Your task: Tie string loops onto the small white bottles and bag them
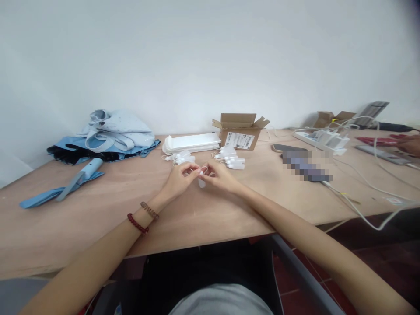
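My left hand [181, 177] and my right hand [220, 175] meet over the middle of the wooden table [98, 218]. Both pinch one small white plastic piece with a thin white cord [201, 180] between their fingertips. Just behind the hands lie two small heaps of the same white pieces, one [180, 157] on the left and one [230, 158] on the right. A stack of flat white sleeves [192, 143] lies behind them. My left wrist wears two bead bracelets [143, 217].
An open cardboard box [239, 130] stands at the back by the wall. Blue clothes [111, 135] and a folded blue umbrella [65, 186] lie at the left. Phones, a white power strip [323, 140] and trailing cables lie right, where another person's hand [410, 144] shows.
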### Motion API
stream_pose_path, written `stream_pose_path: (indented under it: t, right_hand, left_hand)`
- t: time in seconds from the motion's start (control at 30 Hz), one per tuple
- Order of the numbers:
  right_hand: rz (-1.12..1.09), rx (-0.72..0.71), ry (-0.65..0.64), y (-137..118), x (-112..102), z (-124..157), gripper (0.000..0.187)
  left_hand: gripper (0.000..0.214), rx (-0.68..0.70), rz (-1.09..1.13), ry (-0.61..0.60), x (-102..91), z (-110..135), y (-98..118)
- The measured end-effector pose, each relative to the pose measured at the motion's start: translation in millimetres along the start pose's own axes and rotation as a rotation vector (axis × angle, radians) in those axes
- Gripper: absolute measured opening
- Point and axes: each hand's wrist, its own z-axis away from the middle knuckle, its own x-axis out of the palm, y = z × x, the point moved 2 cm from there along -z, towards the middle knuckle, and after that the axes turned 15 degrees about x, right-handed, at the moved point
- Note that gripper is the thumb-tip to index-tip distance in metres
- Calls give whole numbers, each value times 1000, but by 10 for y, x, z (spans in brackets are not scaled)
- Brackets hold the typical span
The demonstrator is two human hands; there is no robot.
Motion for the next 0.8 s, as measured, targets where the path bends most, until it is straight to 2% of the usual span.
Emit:
stream_pose_path:
  t: [0.4,0.6,0.7,0.77,0.8]
  right_hand:
    - [31,-28,-4,30,22,-4,14]
    - [126,-68,-66,7,52,27,10]
    - [196,-89,-71,21,54,29,8]
    - [253,-118,-46,47,32,9,10]
    - [282,-134,-22,65,12,-10,11]
  left_hand:
    - [22,42,-50,5,-18,-9,1]
    - [15,130,-254,-104,-177,-78,54]
    - [16,80,-270,-130,-313,-120,-7]
    - [17,-10,-205,-65,-421,-151,-77]
    - [18,-69,-158,4,-480,-165,-118]
